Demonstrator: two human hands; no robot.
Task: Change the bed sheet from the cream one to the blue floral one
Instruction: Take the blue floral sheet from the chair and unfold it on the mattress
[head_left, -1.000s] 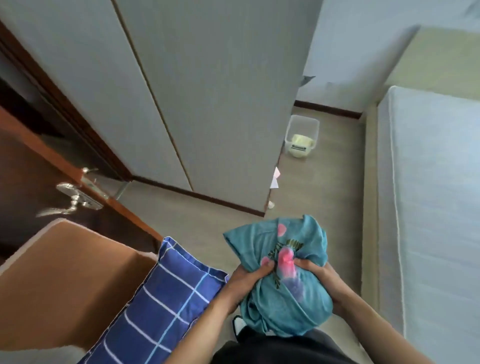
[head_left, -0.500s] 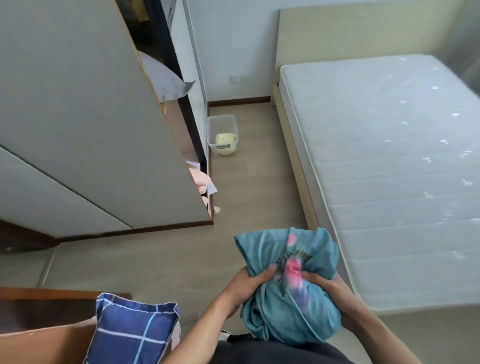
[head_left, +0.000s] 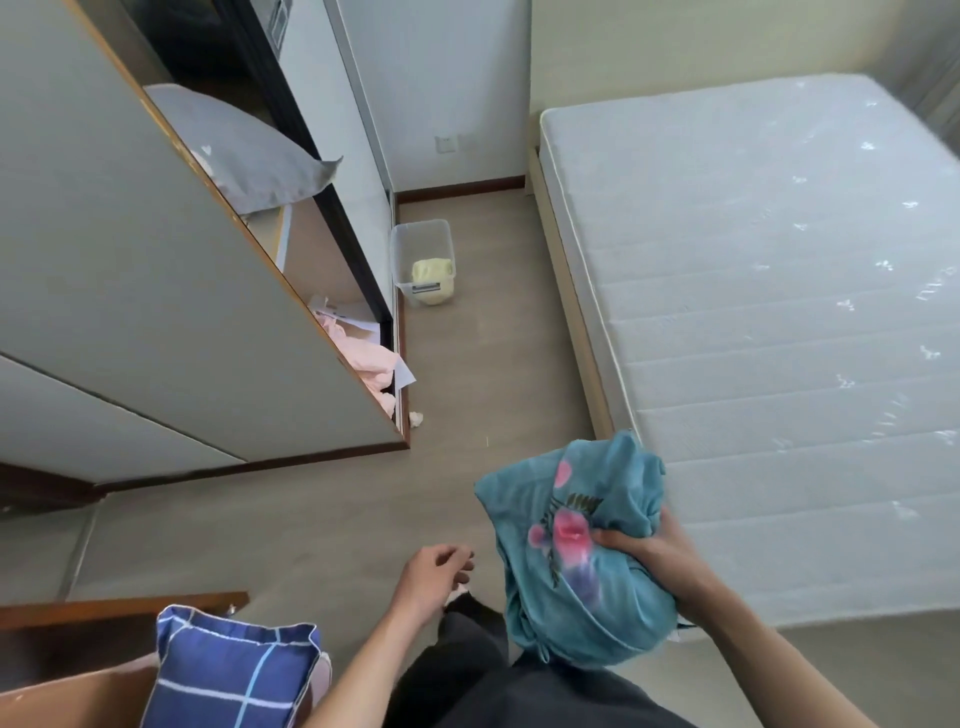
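Observation:
The blue floral sheet (head_left: 576, 561) is a bunched teal bundle with pink flowers, held low in front of me. My right hand (head_left: 649, 551) grips it from the right side. My left hand (head_left: 434, 574) hangs free to the left of the bundle, fingers loosely curled, holding nothing. The bare white mattress (head_left: 769, 291) lies to the right, its near corner just behind the bundle. A cream cloth (head_left: 432, 275) sits in a clear plastic bin (head_left: 415, 244) on the floor near the wardrobe.
An open wardrobe door (head_left: 156, 291) juts out at the left, with pink clothes (head_left: 369, 364) and a grey pillow (head_left: 244, 150) on its shelves. A blue checked pillow (head_left: 228, 675) lies at the bottom left. Grey floor runs between wardrobe and bed.
My view swung right from the wardrobe toward the bed. My left hand let go of the bundle and dropped aside; the right hand alone now carries it closer to the mattress.

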